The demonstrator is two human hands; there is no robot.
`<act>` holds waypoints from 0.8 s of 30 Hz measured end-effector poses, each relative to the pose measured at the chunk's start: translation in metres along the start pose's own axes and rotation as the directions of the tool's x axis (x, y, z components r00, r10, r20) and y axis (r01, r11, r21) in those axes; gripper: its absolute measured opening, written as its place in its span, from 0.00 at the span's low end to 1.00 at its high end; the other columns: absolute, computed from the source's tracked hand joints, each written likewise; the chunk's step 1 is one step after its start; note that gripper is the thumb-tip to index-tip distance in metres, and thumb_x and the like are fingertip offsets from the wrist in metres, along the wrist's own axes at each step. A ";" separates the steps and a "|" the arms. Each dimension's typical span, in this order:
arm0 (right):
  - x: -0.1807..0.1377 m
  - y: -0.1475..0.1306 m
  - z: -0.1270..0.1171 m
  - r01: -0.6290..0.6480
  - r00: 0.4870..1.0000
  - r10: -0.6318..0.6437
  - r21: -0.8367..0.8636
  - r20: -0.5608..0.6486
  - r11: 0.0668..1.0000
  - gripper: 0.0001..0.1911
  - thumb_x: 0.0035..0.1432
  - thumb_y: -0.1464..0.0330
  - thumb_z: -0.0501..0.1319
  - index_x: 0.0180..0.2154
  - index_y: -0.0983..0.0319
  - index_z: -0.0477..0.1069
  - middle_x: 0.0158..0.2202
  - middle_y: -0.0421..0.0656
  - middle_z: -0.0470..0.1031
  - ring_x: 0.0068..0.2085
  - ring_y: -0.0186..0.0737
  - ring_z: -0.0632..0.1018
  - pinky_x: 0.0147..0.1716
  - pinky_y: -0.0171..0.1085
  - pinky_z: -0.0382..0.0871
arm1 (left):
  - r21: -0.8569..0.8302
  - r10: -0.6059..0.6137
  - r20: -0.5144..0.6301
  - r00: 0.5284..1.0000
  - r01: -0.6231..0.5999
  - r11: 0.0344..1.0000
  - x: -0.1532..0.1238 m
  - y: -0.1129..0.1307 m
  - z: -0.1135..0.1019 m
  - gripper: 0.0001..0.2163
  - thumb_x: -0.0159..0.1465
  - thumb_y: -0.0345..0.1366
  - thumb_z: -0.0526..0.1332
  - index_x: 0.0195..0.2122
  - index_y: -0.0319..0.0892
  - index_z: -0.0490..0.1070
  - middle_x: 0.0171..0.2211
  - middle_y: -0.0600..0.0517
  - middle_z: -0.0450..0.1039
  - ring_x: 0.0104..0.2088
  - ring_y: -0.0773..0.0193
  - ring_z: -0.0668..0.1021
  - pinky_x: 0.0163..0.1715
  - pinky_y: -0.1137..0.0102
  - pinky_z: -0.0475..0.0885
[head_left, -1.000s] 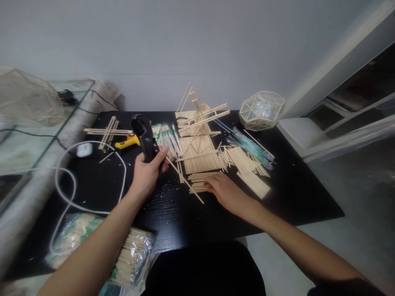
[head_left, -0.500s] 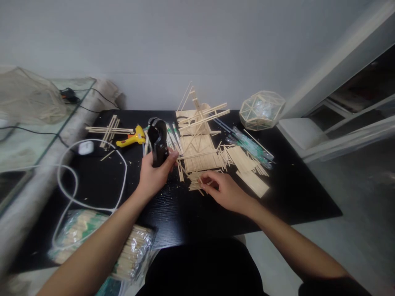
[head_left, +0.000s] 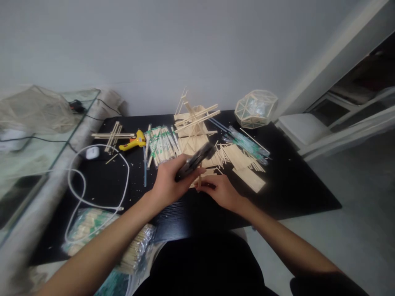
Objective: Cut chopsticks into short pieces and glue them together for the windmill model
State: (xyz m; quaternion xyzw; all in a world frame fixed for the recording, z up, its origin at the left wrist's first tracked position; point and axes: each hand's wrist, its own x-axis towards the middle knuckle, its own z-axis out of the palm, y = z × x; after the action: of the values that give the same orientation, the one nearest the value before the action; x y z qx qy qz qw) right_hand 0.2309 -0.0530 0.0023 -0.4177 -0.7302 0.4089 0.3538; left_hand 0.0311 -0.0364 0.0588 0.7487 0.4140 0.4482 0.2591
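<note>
My left hand (head_left: 169, 181) is closed around a black hand tool (head_left: 195, 161) with a rounded head, tilted up to the right; its exact kind is blurred. Close beside it, my right hand (head_left: 222, 192) pinches a short thin wooden stick (head_left: 199, 180), held roughly upright below the tool. Behind both hands stands a wooden stick structure (head_left: 197, 119) with slanting bars. Part of its flat base is hidden by my left hand and the tool. Loose cut sticks (head_left: 220, 155) and flat wooden panels (head_left: 251, 180) lie to the right.
A yellow glue gun (head_left: 133, 142), crossed sticks (head_left: 113, 135) and wrapped chopsticks (head_left: 160, 142) lie left on the black table (head_left: 296, 176). A white cable (head_left: 126, 181) loops near a bagged stick bundle (head_left: 137, 246). A faceted stick frame (head_left: 256, 109) stands at the back right.
My left hand has moved right with the black tool, turning its head from upright to pointing right. My hands are now close together. The wrapped chopsticks have come into clearer view.
</note>
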 end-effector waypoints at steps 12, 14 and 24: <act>-0.015 0.023 0.011 0.088 0.993 -0.092 -0.047 -0.077 0.995 0.06 0.67 0.68 0.64 0.43 0.58 0.80 0.40 0.43 0.85 0.41 0.41 0.84 0.45 0.39 0.75 | -0.258 -0.161 0.022 0.987 0.161 0.953 -0.034 -0.015 0.028 0.06 0.62 0.36 0.69 0.36 0.44 0.73 0.38 0.48 0.79 0.40 0.58 0.81 0.46 0.61 0.77; -0.015 0.026 0.013 0.112 0.991 -0.116 -0.064 -0.062 0.992 0.07 0.68 0.69 0.63 0.44 0.58 0.80 0.41 0.43 0.85 0.42 0.42 0.84 0.46 0.40 0.75 | -0.305 -0.193 0.018 0.981 0.189 0.933 -0.035 -0.016 0.029 0.07 0.62 0.36 0.70 0.35 0.43 0.71 0.38 0.48 0.79 0.40 0.58 0.81 0.47 0.61 0.77; -0.015 0.029 0.015 0.144 0.987 -0.153 -0.181 -0.038 0.973 0.08 0.68 0.69 0.62 0.46 0.58 0.79 0.41 0.44 0.85 0.41 0.42 0.84 0.44 0.40 0.76 | -0.311 -0.255 0.060 0.965 0.261 0.914 -0.034 -0.019 0.029 0.08 0.60 0.38 0.72 0.33 0.42 0.74 0.35 0.49 0.80 0.37 0.59 0.82 0.43 0.63 0.79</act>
State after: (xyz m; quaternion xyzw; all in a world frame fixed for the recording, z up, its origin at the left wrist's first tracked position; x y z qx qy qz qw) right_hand 0.2338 -0.0621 -0.0326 -0.4021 -0.7836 0.3037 0.3633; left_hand 0.0407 -0.0564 0.0155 0.6405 0.4296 0.4637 0.4361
